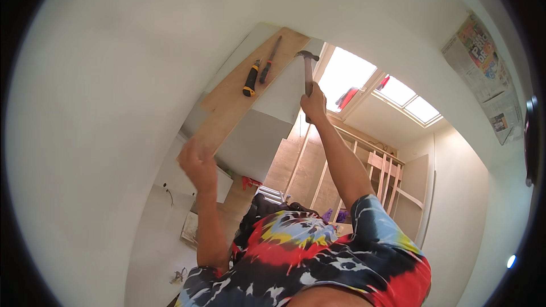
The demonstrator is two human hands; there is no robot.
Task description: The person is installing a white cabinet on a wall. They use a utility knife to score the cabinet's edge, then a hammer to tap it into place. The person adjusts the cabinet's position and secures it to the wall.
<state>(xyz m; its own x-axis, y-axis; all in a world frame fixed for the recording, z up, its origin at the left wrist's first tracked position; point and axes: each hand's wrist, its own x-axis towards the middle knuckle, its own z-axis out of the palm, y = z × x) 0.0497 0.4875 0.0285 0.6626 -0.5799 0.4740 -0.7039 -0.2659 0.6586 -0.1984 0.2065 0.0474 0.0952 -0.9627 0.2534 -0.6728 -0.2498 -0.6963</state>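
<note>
My right hand is closed around the handle of a claw hammer, its head raised beside the far end of a light wooden board. The board slants away from me, with a narrower near part. At that near end is my left hand, its fingers bent against the wood and somewhat smeared by motion. On the board's wider part lie a black and yellow utility knife and a long thin tool with a red and black handle; its exact kind is unclear.
A pale flat surface lies under the board. Smooth light walls curve around me. Bright skylight windows and open wooden framing are beyond my right arm. Newspaper sheets hang at the upper right. A metal ladder-like piece shows below.
</note>
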